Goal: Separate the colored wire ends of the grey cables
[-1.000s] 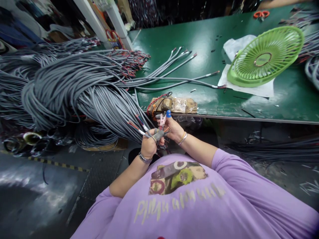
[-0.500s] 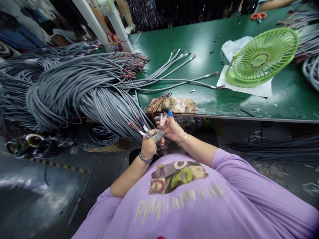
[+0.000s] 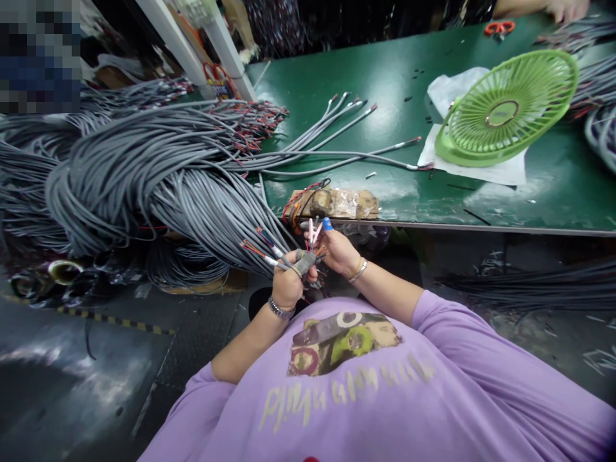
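Note:
My left hand (image 3: pixel 289 282) is closed in a fist around the ends of grey cables (image 3: pixel 262 250) whose red and black inner wires stick out past my taped fingers. My right hand (image 3: pixel 337 247), with a blue cap on one fingertip, pinches a small pink clip tool (image 3: pixel 314 231) right beside those wire ends. Both hands are held together just below the front edge of the green table (image 3: pixel 481 205). The cables run up and left into a large heap of grey cable (image 3: pixel 144 173).
A taped brown block with red wires (image 3: pixel 337 202) sits at the table edge above my hands. Several finished cables (image 3: pixel 337 128) lie on the table. A green fan (image 3: pixel 505 109) rests on white paper at right. Orange scissors (image 3: pixel 499 27) and another person's hand (image 3: pixel 563 8) are at the far edge.
My hands stay together with only slight shifts; the cable ends in my left hand have moved a little left. Another person's hand has come into view at the far right edge.

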Demonstrator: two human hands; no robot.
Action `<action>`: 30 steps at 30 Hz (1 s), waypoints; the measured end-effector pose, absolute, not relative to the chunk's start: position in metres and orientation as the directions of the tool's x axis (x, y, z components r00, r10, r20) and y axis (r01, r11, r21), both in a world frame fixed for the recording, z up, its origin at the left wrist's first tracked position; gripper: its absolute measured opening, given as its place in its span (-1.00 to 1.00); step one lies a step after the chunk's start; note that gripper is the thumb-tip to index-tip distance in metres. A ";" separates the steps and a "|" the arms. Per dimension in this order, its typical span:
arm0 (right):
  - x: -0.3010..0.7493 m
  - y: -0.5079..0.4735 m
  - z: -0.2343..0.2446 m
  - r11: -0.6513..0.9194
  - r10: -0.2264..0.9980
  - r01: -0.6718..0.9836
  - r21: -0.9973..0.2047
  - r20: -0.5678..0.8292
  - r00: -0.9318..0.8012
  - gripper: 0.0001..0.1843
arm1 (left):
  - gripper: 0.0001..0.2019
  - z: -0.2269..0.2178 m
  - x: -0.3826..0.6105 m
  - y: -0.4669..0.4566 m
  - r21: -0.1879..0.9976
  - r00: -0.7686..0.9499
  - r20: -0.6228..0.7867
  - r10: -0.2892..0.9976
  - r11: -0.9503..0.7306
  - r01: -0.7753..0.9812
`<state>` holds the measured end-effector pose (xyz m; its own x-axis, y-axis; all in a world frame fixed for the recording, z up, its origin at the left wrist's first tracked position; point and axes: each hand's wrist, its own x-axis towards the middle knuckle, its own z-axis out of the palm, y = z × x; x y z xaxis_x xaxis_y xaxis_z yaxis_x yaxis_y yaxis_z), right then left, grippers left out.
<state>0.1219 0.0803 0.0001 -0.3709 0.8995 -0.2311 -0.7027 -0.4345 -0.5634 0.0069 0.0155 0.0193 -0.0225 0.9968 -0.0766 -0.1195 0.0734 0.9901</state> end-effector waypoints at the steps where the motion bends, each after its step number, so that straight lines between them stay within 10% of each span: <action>1: 0.121 0.081 -0.001 -0.440 0.897 -0.703 -0.559 -0.238 -0.373 -0.54 | -0.70 0.020 0.007 0.016 0.989 -0.015 -0.078 0.997 0.076 -0.124; 20: 0.116 0.083 0.004 -0.540 0.840 -0.744 -0.393 -0.310 -0.445 -0.48 | -0.66 0.016 0.008 0.019 0.987 -0.027 -0.109 0.994 0.104 -0.125; 30: 0.125 0.079 0.005 -0.499 0.865 -0.701 -0.509 -0.243 -0.439 -0.58 | -0.70 0.013 0.005 0.009 0.993 -0.061 -0.026 0.998 0.019 -0.115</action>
